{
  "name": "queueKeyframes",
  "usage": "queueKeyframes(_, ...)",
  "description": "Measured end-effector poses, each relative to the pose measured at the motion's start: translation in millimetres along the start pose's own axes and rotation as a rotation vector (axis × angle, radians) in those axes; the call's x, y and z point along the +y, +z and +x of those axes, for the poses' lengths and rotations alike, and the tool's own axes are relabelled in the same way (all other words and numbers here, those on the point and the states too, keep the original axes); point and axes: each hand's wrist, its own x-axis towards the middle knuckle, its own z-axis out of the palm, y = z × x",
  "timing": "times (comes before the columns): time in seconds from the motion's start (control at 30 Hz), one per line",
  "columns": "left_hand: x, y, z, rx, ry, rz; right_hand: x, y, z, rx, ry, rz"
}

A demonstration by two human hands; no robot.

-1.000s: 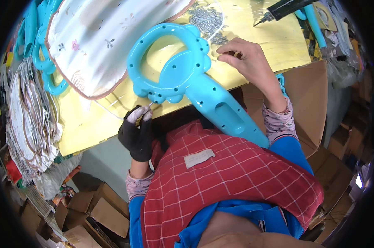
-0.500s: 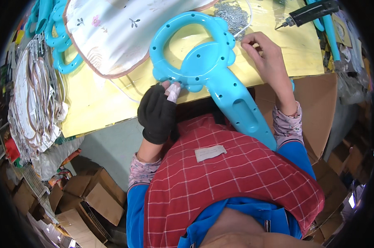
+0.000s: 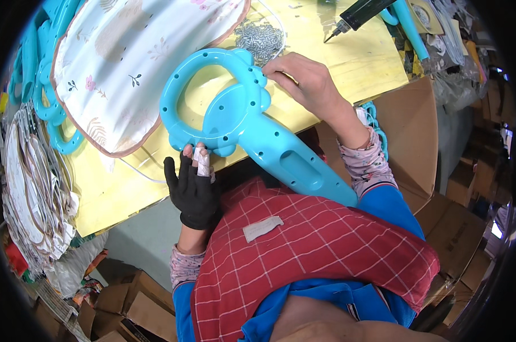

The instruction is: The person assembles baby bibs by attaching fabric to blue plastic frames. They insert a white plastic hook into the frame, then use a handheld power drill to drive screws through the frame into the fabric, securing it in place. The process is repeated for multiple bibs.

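A turquoise plastic ring frame with a long handle (image 3: 286, 154) lies partly on the yellow table, its handle reaching over the edge toward my apron. Small dark holes dot its surface. My left hand (image 3: 195, 191), in a black glove with bare fingertips and white tape on one finger, has its fingers spread against the ring's lower edge. At the ring's upper right side, thumb and forefinger of my bare right hand (image 3: 312, 82) are pinched close to a hole; whatever is between them is too small to make out. A pile of small metal screws (image 3: 260, 41) lies just beyond.
A white printed fabric piece with brown edging (image 3: 138, 74) covers the table's left part. A black power screwdriver (image 3: 357, 17) points down at the upper right. More turquoise frames (image 3: 47, 102) and stacked fabric pieces (image 3: 32, 194) are at left. Cardboard boxes (image 3: 409, 137) stand below.
The whole view has shifted, placing the scene lower and further left. My right hand has come to the ring's right edge. My left fingers have spread from a more curled pose.
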Motion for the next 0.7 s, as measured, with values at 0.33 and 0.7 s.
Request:
queueKeyframes(0.33, 9, 12, 8, 0.044, 0.12, -0.125, 52, -55, 5, 0.742, 0.254, -0.246)
queueKeyframes(0.7, 46, 51, 92, -0.095, 0.534, -0.313, 127, -54, 36, 0.671, 0.61, 0.71)
